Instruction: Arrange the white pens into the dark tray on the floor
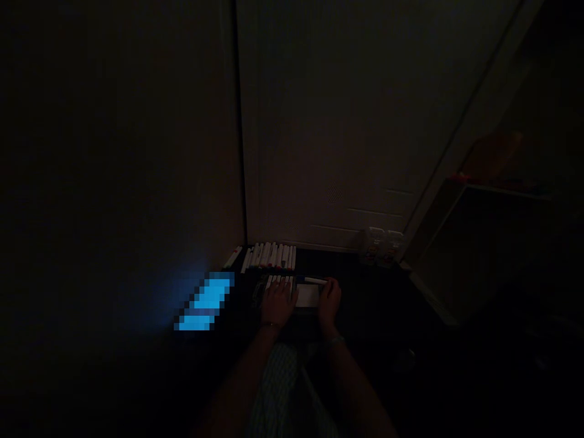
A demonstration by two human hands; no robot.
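The picture is very dark. My left hand [277, 302] lies with its fingers stretched over a row of white markers [272, 280], which seem to sit in a clear case [258, 293]. Just right of it is a flat white rectangle [307, 296], perhaps a card or the case's inside. My right hand [329, 299] curls at that rectangle's right side, its fingers at the end of a white marker with a dark blue cap [312, 280]. This marker lies crosswise above the rectangle. The right fingertips are hard to make out.
More white markers [270, 256] lie side by side along the wall, with a light green-tinted one [233, 256] at the left corner. A blurred glowing blue screen [205, 302] is at left. Two clear packages [382, 247] stand at the back right. Beyond them is a shelf unit [438, 243].
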